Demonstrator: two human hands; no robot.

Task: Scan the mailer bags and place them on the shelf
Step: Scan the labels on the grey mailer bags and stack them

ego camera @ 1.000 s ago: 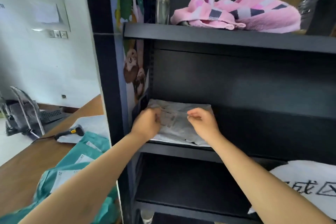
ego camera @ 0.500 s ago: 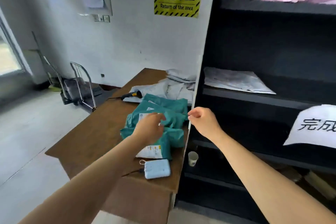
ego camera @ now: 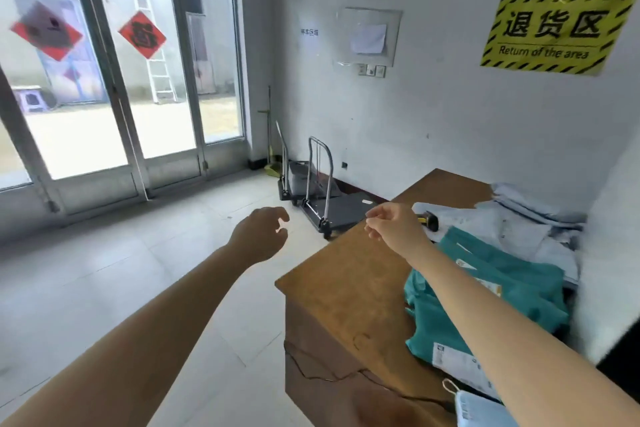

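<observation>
Scanner (ego camera: 431,220) half-hidden behind right grip (ego camera: 394,226), empty | left grip (ego camera: 259,236) loose, empty | forearm (ego camera: 485,317) overlaps mailer bags (ego camera: 531,289)

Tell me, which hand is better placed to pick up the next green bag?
Probably the right. The right hand, empty with loosely curled fingers, hangs over the wooden table, close to the teal mailer bags. The left hand, also empty, is out over the floor, past the table's edge.
</observation>
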